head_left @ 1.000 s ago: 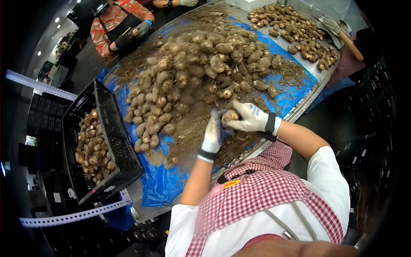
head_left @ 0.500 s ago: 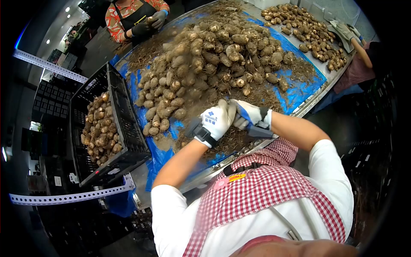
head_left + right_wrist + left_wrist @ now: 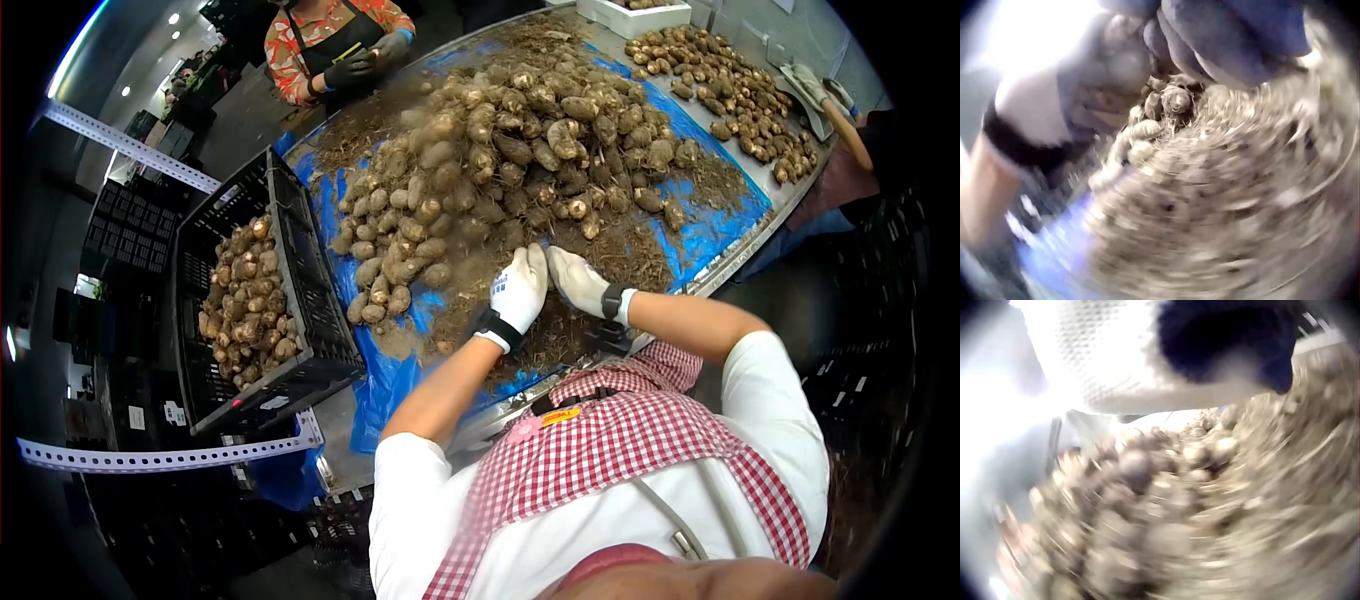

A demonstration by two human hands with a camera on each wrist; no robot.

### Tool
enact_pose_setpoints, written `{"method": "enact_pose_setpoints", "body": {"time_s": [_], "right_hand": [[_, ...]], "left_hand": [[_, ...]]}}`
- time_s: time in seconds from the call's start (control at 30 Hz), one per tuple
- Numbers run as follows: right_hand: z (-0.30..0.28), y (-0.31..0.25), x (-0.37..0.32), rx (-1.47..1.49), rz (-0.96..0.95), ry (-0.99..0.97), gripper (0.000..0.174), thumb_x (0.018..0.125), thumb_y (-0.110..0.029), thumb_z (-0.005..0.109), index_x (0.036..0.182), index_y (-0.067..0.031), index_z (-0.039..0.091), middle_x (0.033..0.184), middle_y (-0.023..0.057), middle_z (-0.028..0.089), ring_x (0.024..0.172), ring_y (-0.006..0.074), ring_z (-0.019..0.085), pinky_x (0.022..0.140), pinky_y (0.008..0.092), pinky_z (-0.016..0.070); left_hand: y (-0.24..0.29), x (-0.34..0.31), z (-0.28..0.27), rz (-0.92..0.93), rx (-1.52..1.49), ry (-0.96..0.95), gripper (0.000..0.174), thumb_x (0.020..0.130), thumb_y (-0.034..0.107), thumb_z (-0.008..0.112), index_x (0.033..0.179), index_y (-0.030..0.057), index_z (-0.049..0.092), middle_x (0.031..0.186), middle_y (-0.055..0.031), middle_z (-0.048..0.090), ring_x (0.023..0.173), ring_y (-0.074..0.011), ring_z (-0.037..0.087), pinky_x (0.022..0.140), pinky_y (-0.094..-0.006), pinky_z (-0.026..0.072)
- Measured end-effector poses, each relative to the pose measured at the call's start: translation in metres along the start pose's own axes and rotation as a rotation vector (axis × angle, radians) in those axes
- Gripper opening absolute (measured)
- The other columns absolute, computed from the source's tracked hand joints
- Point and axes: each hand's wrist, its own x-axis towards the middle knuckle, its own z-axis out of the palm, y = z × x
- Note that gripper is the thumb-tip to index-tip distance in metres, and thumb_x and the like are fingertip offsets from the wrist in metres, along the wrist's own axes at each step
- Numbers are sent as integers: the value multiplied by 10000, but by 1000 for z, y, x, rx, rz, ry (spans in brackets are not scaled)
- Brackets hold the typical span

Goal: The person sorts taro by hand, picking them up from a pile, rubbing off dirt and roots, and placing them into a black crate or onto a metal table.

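Low over the dirt near the table's front edge, my left hand [image 3: 520, 290] and right hand [image 3: 580, 282] meet at the fingertips, both in white gloves with blue palms. A brownish taro corm [image 3: 1124, 28] shows blurred between the hands in the right wrist view; both hands' curled fingers hold it. The gloves' backs hide it in the head view. In the left wrist view the left glove [image 3: 1110, 356] fills the top. Just beyond the hands rises a big heap of hairy taro corms [image 3: 545, 130], some with pale cut ends.
Blue plastic sheeting [image 3: 385, 385] and loose root litter cover the table. At the left, a black crate [image 3: 320, 285] holds more corms. More corms [image 3: 720, 80] lie at the back right, near another worker's gloved hands [image 3: 808, 85]. Across the table stands a person in an apron [image 3: 335, 45].
A second ago the corm showed in my right fingers with the left palm turned toward it; now both hands are turned backs up over it. The head view has shifted slightly.
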Motion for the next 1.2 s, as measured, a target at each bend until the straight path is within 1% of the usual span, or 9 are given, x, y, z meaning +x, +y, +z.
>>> {"method": "enact_pose_setpoints", "body": {"time_s": [0.07, 0.27, 0.33, 0.4, 0.6, 0.67, 0.8, 1.0, 1.2], "right_hand": [[-14, 1, 9, 1172, 983, -485, 482, 990, -527, 288, 820, -108, 457, 641, -14, 385, 484, 114, 376, 428, 252, 332], [-6, 4, 14, 230, 332, -283, 450, 1005, -406, 296, 874, -27, 499, 679, 154, 529, 541, 261, 538, 467, 376, 404], [-2, 12, 14, -68, 7, -215, 370, 1006, -313, 325, 949, 9, 500, 740, 232, 567, 637, 328, 585, 547, 427, 433], [-9, 5, 12, -168, -169, -293, 277, 998, -237, 377, 997, 17, 487, 774, 245, 565, 737, 349, 594, 616, 448, 436], [6, -1, 16, 178, 266, 41, 257, 968, -196, 454, 1115, 14, 437, 954, 207, 575, 905, 348, 574, 801, 427, 458], [1, 15, 8, 134, 107, -94, 339, 961, -261, 468, 1172, 3, 445, 1148, 242, 521, 1106, 346, 513, 963, 411, 399], [-25, 3, 3, 152, 155, -313, 384, 973, -345, 505, 1099, 17, 529, 930, 130, 585, 893, 246, 580, 793, 331, 469], [-39, -31, -13, 691, 634, -421, 418, 943, -443, 567, 928, -26, 556, 707, -7, 542, 568, 92, 475, 509, 264, 409], [-31, -31, -16, -138, -211, -343, 283, 938, -241, 511, 786, -4, 530, 602, 71, 485, 541, 220, 509, 530, 371, 430]], "left_hand": [[22, 3, -27, 69, 116, -79, 329, 991, 302, 402, 910, -1, 501, 724, -272, 611, 646, -428, 613, 544, -491, 475], [7, 3, 1, 71, -348, 345, 323, 1003, 316, 416, 868, 33, 492, 527, -93, 459, 392, -262, 440, 402, -384, 381], [-2, -2, 4, -815, -1046, -96, 398, 986, 425, 409, 786, 92, 498, 492, -2, 327, 363, -178, 301, 356, -325, 271], [-36, 0, 6, -1061, -1570, -550, 489, 952, 519, 382, 618, 167, 441, 474, 33, 224, 366, -135, 214, 367, -268, 182], [-42, -7, 12, -956, -1743, -252, 444, 950, 512, 385, 736, 137, 487, 498, 37, 214, 394, -124, 207, 385, -261, 183], [-49, -13, 12, -911, -1834, -267, 434, 951, 513, 388, 766, 134, 491, 503, 40, 220, 401, -121, 212, 389, -261, 180], [-45, -20, 11, -980, -1761, -148, 474, 946, 576, 394, 821, 138, 524, 501, 40, 247, 400, -119, 216, 388, -264, 185], [-8, -29, 26, -129, -685, 244, 421, 979, 459, 475, 986, 38, 481, 801, -47, 500, 680, -115, 464, 568, -274, 412], [-3, -38, 4, -541, -1610, -162, 470, 956, 557, 434, 994, 104, 556, 603, 18, 423, 410, -81, 340, 367, -227, 240]]}}
